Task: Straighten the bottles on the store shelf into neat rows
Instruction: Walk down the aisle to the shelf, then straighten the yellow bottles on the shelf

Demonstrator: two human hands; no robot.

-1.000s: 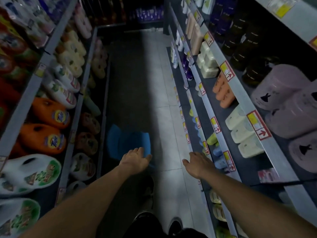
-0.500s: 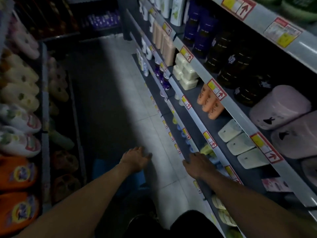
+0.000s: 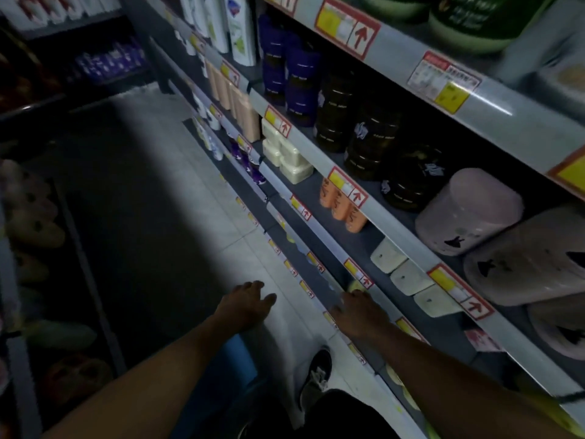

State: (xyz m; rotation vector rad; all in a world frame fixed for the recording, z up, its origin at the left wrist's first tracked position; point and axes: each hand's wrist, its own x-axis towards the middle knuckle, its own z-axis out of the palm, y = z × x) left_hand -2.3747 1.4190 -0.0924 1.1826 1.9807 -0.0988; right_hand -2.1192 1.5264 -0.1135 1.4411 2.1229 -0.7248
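Observation:
Shelves of bottles run along the right of a dim aisle. Cream flat-capped bottles [image 3: 408, 277] and orange bottles [image 3: 340, 205] stand on a middle shelf [image 3: 408, 239]. My right hand [image 3: 359, 308] reaches low over the rail of a lower shelf [image 3: 319, 248], its fingers by a yellow-green bottle top [image 3: 356, 285]; whether they touch it is unclear. My left hand [image 3: 248, 301] hovers over the floor with relaxed fingers, holding nothing.
Dark jars [image 3: 370, 134], purple jars [image 3: 294, 74] and big pink tubs [image 3: 468, 210] fill the upper shelf. A blue object [image 3: 234, 359] lies on the floor under my left arm, beside my shoe [image 3: 316, 375]. Another shelf of bottles [image 3: 34, 223] lines the left.
My view has swung right toward the right-hand shelving. My right hand has moved from the aisle to the lower shelf rail. The left hand stays over the floor.

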